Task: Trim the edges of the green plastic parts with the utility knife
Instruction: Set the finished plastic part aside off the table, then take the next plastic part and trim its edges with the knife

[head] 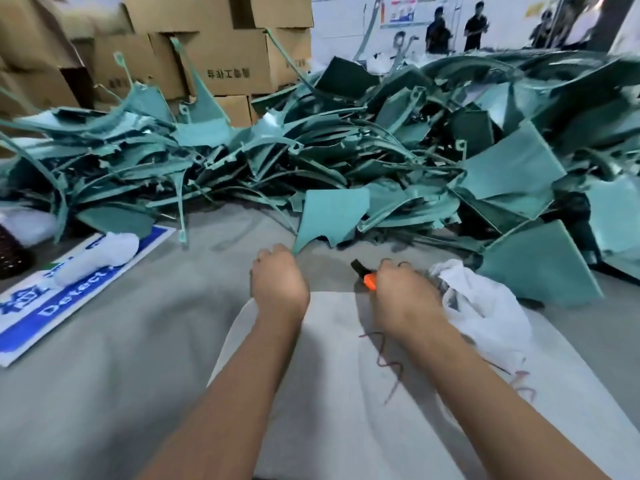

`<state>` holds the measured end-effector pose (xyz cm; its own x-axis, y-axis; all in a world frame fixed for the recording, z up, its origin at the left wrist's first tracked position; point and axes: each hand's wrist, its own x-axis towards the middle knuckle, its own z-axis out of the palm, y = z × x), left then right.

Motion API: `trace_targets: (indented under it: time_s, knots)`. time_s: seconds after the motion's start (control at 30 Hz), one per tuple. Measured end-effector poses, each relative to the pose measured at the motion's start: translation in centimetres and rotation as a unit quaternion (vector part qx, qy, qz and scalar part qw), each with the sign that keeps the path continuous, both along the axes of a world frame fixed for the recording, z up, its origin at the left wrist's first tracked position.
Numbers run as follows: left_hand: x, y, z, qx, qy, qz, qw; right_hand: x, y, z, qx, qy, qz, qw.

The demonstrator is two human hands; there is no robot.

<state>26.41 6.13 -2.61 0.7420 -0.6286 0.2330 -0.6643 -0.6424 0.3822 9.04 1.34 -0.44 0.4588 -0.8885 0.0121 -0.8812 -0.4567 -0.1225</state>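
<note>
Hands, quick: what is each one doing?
Left hand: grips the green part by its lower tip.
Right hand: holds the knife.

2 hands [280, 278], 1 utility knife [363, 273]

Grey table [121, 375]: green parts heap [346, 161], blue sign [69, 289], plastic bag [485, 306], white sheet [329, 341].

A factory workroom: stacked cardboard boxes [221, 60] behind a heap of green plastic parts [346, 161].
</note>
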Motion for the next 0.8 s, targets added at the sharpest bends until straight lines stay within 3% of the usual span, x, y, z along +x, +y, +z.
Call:
trace_targets:
  time_s: [0.1,0.17,0.23,0.3,0.37,0.43,0.5,0.53,0.6,0.7,0.8]
  knots:
    - [1.3,0.8,-0.6,-0.098,0.021,0.004,0.995,-1.4,-1.6,-0.4,-0.043,0.054,-0.004,0.998]
    - [1.4,1.7,-1.1,-0.157,0.008,-0.008,0.988,-2.0,-2.1,-0.7,-0.056,0.042,-0.014,0.997]
    - [1.4,2.2,-1.0,-0.227,0.017,0.008,0.974,-2.1,-2.1,-0.8,-0.048,-0.057,0.005,0.997]
    - [1.1,2.2,-0.6,-0.329,0.098,-0.001,0.939,-2.0,-1.7,-0.7,-0.053,-0.182,0.057,0.98]
    - [-0.2,2.0,0.1,-0.406,0.246,-0.077,0.877,-1.7,-1.1,-0.4,-0.08,-0.239,0.12,0.96]
    - [-1.5,2.0,0.7,-0.453,0.411,-0.174,0.772,-1.4,-0.7,-0.4,-0.119,-0.241,0.156,0.951]
    - [-2.1,2.4,0.9,-0.454,0.548,-0.256,0.654,-1.2,-0.7,-0.6,-0.119,-0.323,0.18,0.921]
    - [-2.2,2.6,0.9,-0.436,0.594,-0.29,0.611,-1.2,-0.7,-0.8,-0.11,-0.385,0.19,0.897]
    - [-1.9,3.1,0.9,-0.374,0.641,-0.346,0.574,-1.5,-0.7,-0.8,-0.031,-0.513,0.194,0.836]
    - [-1.3,3.9,0.9,-0.26,0.662,-0.396,0.581,-2.3,-0.6,-0.1,0.204,-0.666,0.143,0.703]
    - [-1.1,4.4,1.0,-0.202,0.668,-0.422,0.579,-3.4,-1.5,0.7,0.328,-0.763,0.113,0.546]
